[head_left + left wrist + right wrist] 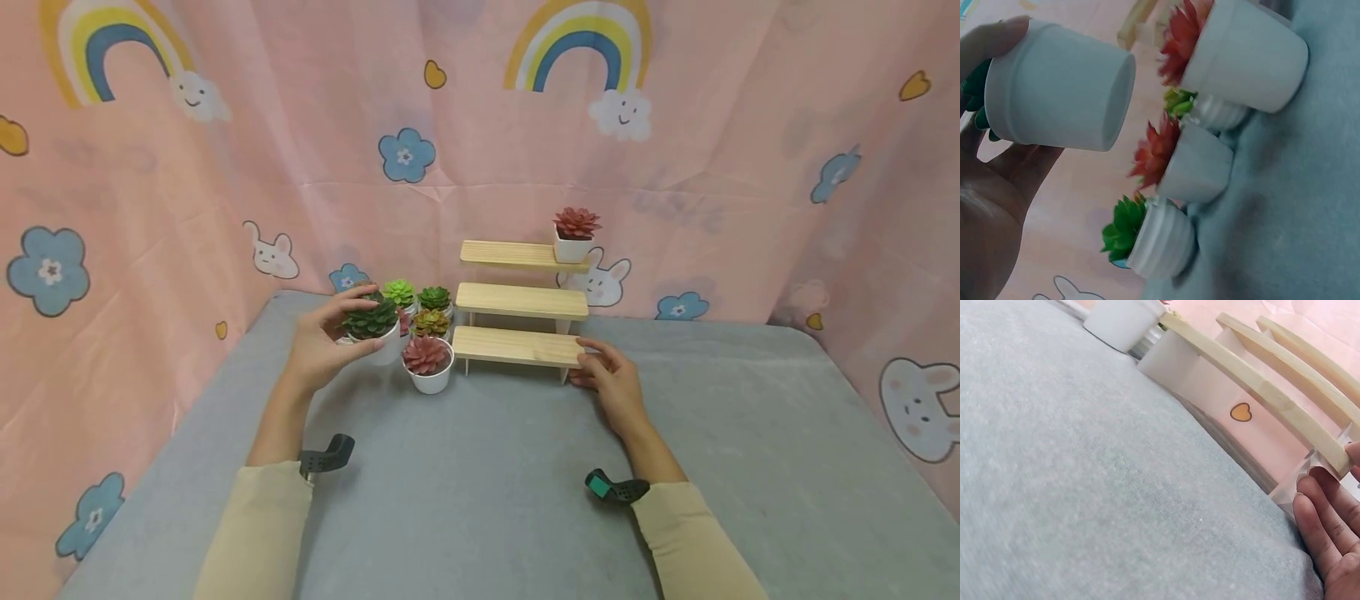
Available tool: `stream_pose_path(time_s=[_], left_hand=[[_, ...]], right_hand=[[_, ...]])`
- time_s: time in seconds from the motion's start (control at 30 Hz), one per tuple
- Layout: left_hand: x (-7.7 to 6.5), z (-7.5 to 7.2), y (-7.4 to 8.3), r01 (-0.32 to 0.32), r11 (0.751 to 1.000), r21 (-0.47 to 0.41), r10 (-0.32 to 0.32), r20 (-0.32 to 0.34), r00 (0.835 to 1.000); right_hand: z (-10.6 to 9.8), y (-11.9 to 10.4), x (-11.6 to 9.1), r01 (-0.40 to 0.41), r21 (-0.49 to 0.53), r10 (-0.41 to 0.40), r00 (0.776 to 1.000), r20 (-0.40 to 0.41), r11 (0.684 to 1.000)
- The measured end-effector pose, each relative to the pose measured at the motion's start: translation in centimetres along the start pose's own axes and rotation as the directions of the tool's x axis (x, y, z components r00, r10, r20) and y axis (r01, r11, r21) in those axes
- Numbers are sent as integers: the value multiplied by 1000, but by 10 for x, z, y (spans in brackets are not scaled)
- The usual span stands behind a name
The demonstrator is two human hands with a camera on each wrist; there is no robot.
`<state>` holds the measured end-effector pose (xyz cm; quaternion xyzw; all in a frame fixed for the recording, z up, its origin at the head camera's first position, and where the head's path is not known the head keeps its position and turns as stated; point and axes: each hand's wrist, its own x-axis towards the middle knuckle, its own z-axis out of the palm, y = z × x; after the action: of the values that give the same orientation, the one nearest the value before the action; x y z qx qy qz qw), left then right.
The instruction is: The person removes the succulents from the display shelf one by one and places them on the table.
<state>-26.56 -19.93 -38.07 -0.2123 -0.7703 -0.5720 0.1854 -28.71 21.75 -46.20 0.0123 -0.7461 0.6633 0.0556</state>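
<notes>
In the head view, my left hand (310,346) grips a dark green potted succulent (372,320) by its white round pot. The left wrist view shows that pot (1060,87) raised off the cloth, tilted. A three-tier wooden shelf stand (517,344) with clear legs is to its right. My right hand (619,390) holds the right end of the lowest tier; in the right wrist view one fingertip is on the board's end and other fingers (1316,512) lie beside the leg. On the top tier's right end sits a red succulent (576,235) in a square white pot.
Several potted succulents cluster left of the stand: a pinkish-red one (427,360) in front, a yellow-orange one (432,323), a dark green one (435,298) and a bright green one (400,292). Grey cloth (480,483) covers the table; a pink printed curtain (337,125) hangs behind.
</notes>
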Motion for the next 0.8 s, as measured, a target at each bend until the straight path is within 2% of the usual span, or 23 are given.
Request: stream_pose_path(time_s=[0.13, 0.43, 0.8], left_hand=[[-3, -1, -10, 32, 999, -21, -31, 43, 999], [-7, -4, -23, 105, 994, -10, -105, 17, 994], [-14, 5, -42, 153, 988, 3, -153, 77, 985]], right_hand=[[0, 0, 0, 1, -2, -1, 1000, 3, 1000], [-1, 1, 0, 7, -6, -7, 1000, -2, 1000], [0, 0, 0, -1, -12, 1, 1000, -4, 1000]])
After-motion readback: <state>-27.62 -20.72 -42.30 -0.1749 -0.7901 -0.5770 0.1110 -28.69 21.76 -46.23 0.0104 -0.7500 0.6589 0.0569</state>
